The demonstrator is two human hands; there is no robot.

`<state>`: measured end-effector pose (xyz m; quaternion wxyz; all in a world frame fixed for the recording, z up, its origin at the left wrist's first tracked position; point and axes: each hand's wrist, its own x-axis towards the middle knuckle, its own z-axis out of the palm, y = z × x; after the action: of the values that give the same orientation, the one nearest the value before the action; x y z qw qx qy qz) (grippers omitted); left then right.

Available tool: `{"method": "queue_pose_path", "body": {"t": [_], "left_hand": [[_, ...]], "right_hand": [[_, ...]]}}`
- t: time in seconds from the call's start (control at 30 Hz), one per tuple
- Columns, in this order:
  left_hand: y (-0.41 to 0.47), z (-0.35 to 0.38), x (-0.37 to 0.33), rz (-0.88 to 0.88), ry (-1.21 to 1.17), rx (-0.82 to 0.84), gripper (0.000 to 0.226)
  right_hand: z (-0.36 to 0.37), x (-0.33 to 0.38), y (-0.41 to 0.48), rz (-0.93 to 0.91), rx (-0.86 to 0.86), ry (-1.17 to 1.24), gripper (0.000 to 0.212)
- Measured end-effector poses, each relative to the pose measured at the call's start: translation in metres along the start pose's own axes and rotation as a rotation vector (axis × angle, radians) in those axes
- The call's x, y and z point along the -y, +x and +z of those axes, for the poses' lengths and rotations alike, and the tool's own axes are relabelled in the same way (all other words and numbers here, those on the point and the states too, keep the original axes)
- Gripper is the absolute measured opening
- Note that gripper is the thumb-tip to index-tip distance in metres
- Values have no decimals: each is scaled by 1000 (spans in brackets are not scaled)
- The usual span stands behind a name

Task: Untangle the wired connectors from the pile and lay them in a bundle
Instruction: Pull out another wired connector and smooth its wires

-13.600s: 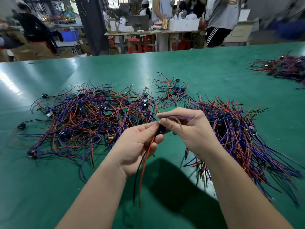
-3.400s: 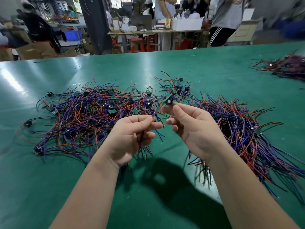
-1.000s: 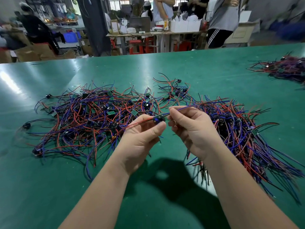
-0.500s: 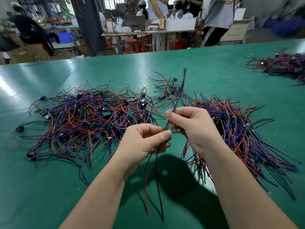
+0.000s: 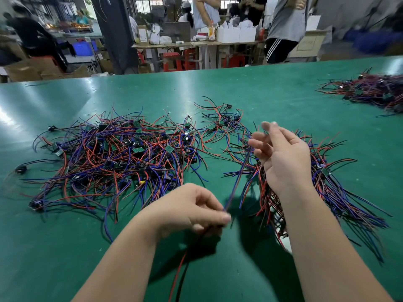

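My left hand (image 5: 192,211) pinches one wired connector (image 5: 234,186), its red and black wires hanging down. My right hand (image 5: 281,158) is open above the bundle (image 5: 340,192). The pile (image 5: 113,158) lies at ten o'clock on the green worktop (image 5: 272,88).

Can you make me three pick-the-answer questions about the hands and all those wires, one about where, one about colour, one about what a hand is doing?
1. Where does the big tangled pile lie from the left hand?
A. ahead and left of it
B. right under it
C. behind the right arm

2. What colour is the table?
A. white
B. green
C. yellow

3. What is the left hand doing?
A. lying flat and open
B. pinching a wired connector
C. holding a cup

Answers:
1. A: the pile spreads over the table beyond and left of that hand.
2. B: the bare surface is green all over.
3. B: its fingers are closed on the wires, which run up towards the right hand and hang down below.
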<state>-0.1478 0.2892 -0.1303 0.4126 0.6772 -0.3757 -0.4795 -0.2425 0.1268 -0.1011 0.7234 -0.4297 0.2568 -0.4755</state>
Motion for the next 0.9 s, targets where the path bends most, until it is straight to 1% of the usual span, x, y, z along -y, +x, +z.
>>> {"method": "queue_pose_path", "body": {"t": [0.07,0.1,0.13,0.17,0.2,0.23,0.3,0.33,0.37,0.43,0.47,0.53,0.57,0.6,0.63,0.67,0.73,0.77,0.8,0.83,0.9], "left_hand": [[5,-1,-1,31,-164,-165,11],[7,-3,-2,46,-242,-252,13],[8,-6,-4,60,-322,-329,17],[9,-9,-4,73,-407,-390,21],[10,-11,-5,81,-484,-434,26],[10,-12,-5,85,-542,-463,29],[12,-13,-4,82,-591,-491,32],[13,-12,-4,82,-590,-495,34],[14,-12,-3,88,-586,-494,36],[15,-11,-2,119,-606,-487,35],[15,-10,-3,135,-622,-483,35],[14,-12,-5,159,-629,-463,40],[13,-14,-6,165,-606,-473,42],[12,-16,-7,176,-555,-520,41],[11,-18,-6,195,-456,-615,35],[11,-23,-3,211,-293,-757,26],[8,-34,7,205,179,-1068,16],[6,-39,11,176,376,-1164,9],[5,-43,15,120,516,-1208,6],[6,-46,20,31,631,-1226,18],[8,-52,28,-174,763,-1224,39]], "right_hand": [[0,1,3,4,-57,-34,9],[2,0,2,-16,-60,-91,7],[3,-1,0,-49,-27,-157,8],[4,-2,-3,-95,52,-243,11],[5,-5,-7,-144,176,-367,15],[6,-7,-12,-177,329,-517,19],[10,-15,-24,-175,617,-773,29],[12,-21,-28,-188,702,-857,32],[14,-26,-32,-244,729,-921,32],[18,-34,-36,-406,664,-981,26],[18,-35,-36,-449,614,-964,23],[19,-33,-36,-467,522,-891,19],[19,-31,-34,-480,473,-857,19],[17,-27,-32,-522,416,-838,18],[14,-22,-29,-591,347,-837,18],[10,-15,-25,-671,263,-849,17],[-1,0,-14,-790,71,-912,19],[-7,6,-8,-807,-15,-970,20],[-14,12,-2,-789,-90,-1046,22],[-21,16,5,-741,-149,-1122,24],[-34,23,16,-617,-234,-1201,26]]}}
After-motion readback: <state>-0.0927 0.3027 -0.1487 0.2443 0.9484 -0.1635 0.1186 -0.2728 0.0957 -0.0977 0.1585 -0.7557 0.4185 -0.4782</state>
